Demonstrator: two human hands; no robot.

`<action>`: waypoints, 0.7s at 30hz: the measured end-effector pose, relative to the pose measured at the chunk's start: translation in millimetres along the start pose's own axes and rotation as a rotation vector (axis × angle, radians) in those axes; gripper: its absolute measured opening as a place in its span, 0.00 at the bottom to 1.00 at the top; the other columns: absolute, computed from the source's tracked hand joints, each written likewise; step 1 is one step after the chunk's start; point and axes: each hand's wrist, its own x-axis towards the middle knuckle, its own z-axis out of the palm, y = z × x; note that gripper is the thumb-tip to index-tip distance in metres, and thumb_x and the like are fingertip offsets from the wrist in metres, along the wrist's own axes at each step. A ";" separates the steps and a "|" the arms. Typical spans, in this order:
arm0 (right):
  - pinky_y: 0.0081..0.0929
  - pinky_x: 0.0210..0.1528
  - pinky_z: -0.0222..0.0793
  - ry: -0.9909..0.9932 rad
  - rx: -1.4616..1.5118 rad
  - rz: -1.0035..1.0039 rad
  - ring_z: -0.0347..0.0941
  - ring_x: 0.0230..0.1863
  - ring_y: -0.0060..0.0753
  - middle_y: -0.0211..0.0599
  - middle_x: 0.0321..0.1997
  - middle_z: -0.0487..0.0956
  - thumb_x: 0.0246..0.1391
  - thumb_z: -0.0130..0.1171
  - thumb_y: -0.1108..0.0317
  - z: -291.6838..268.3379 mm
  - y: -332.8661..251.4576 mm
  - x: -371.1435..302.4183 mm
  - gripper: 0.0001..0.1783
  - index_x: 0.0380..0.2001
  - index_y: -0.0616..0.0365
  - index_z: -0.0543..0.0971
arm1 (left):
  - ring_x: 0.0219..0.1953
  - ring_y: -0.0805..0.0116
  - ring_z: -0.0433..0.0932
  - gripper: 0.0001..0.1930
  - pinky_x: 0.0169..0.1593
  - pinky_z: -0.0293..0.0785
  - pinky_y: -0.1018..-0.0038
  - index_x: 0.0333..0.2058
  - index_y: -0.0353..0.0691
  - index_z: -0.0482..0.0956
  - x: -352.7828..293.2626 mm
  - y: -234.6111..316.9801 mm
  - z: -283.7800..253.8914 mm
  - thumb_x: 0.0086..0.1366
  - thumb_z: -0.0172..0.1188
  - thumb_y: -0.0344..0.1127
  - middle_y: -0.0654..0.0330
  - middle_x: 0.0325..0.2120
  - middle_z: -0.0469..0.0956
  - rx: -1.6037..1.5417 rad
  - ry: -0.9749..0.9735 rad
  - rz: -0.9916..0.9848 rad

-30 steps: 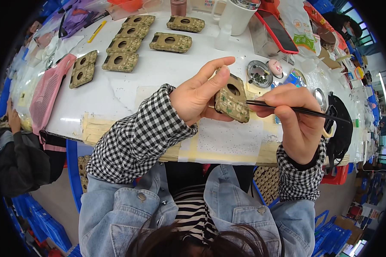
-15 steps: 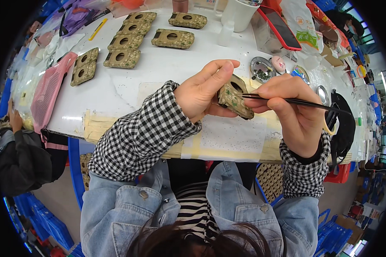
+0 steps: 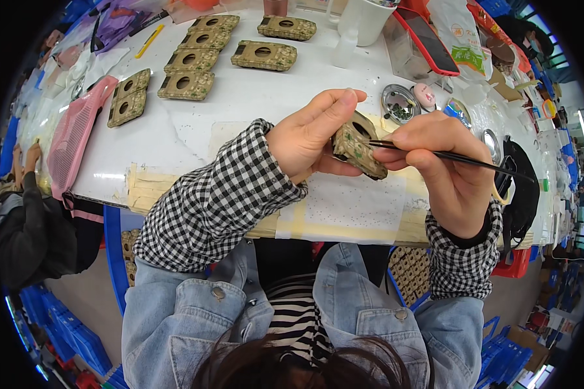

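A camouflage-patterned toy tank hull (image 3: 357, 153) with a round hole in its top is gripped by my left hand (image 3: 311, 133), tilted above the front of the table. Black tweezers (image 3: 444, 154) are pinched in my right hand (image 3: 448, 165), their tips at the hull's side near the round hole. Whether the tips hold a small part is too fine to see. A round dish (image 3: 399, 104) with small dark green bits sits just beyond my right hand. Below the hull, a white sheet (image 3: 344, 211) with tiny dark specks is taped to the table.
Several more camouflage hulls (image 3: 191, 59) stand in rows at the far left. A pink mesh basket (image 3: 78, 139) lies at the left edge. At the back right are a white mug (image 3: 363, 23) and a red-framed phone (image 3: 425, 42) on a clear box. A co-worker's hands (image 3: 29, 159) show far left.
My hands and the hull keep nearly the same pose, with the tweezers still at the hull's side. On the far left, the co-worker's arm and hands have shifted.
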 end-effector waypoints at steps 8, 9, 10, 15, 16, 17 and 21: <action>0.21 0.32 0.68 0.000 -0.011 0.012 0.74 0.31 0.29 0.38 0.29 0.78 0.47 0.62 0.74 0.5 -1.6 0.4 0.06 0.28 0.66 0.78 | 0.42 0.71 0.77 0.31 0.42 0.79 0.74 0.60 0.44 0.52 -0.2 0.7 0.2 0.67 0.35 0.59 0.58 0.45 0.71 -0.004 -0.002 -0.005; 0.22 0.33 0.68 -0.001 -0.013 0.009 0.74 0.31 0.29 0.38 0.29 0.78 0.47 0.62 0.74 0.7 -1.5 0.4 0.06 0.28 0.66 0.78 | 0.42 0.71 0.77 0.31 0.42 0.79 0.74 0.60 0.44 0.52 -0.4 0.8 0.1 0.67 0.35 0.59 0.58 0.45 0.71 -0.004 -0.002 -0.004; 0.22 0.33 0.68 -0.002 -0.017 0.007 0.74 0.31 0.30 0.38 0.29 0.78 0.46 0.62 0.74 0.8 -1.7 0.7 0.06 0.28 0.66 0.78 | 0.42 0.71 0.77 0.31 0.42 0.79 0.74 0.60 0.44 0.52 -0.5 0.8 0.0 0.67 0.35 0.59 0.58 0.45 0.71 -0.003 -0.003 -0.003; 0.23 0.33 0.68 -0.009 -0.044 0.004 0.74 0.31 0.32 0.39 0.29 0.78 0.46 0.62 0.74 0.9 -3.1 0.2 0.06 0.28 0.66 0.78 | 0.42 0.71 0.77 0.31 0.42 0.79 0.74 0.60 0.43 0.52 -0.3 0.5 0.6 0.67 0.35 0.59 0.58 0.45 0.71 -0.014 0.003 0.000; 0.23 0.33 0.68 -0.009 -0.047 0.003 0.74 0.31 0.32 0.39 0.29 0.78 0.46 0.62 0.74 1.0 -3.3 0.1 0.06 0.28 0.66 0.78 | 0.42 0.71 0.77 0.31 0.42 0.79 0.74 0.60 0.43 0.52 -0.4 0.6 0.8 0.67 0.35 0.59 0.58 0.45 0.71 -0.017 0.005 0.001; 0.23 0.33 0.69 -0.008 -0.051 0.002 0.74 0.31 0.32 0.39 0.29 0.78 0.46 0.62 0.74 1.1 -3.3 0.1 0.06 0.28 0.66 0.78 | 0.42 0.71 0.77 0.31 0.42 0.79 0.74 0.60 0.43 0.53 -0.5 0.8 0.7 0.67 0.35 0.59 0.58 0.45 0.71 -0.018 0.003 0.000; 0.23 0.33 0.69 -0.008 -0.062 -0.008 0.74 0.31 0.32 0.39 0.29 0.78 0.46 0.62 0.74 1.6 -2.8 0.2 0.06 0.28 0.66 0.77 | 0.41 0.71 0.77 0.31 0.42 0.79 0.74 0.60 0.43 0.53 -1.0 1.4 0.4 0.67 0.36 0.59 0.58 0.45 0.71 -0.017 0.003 -0.002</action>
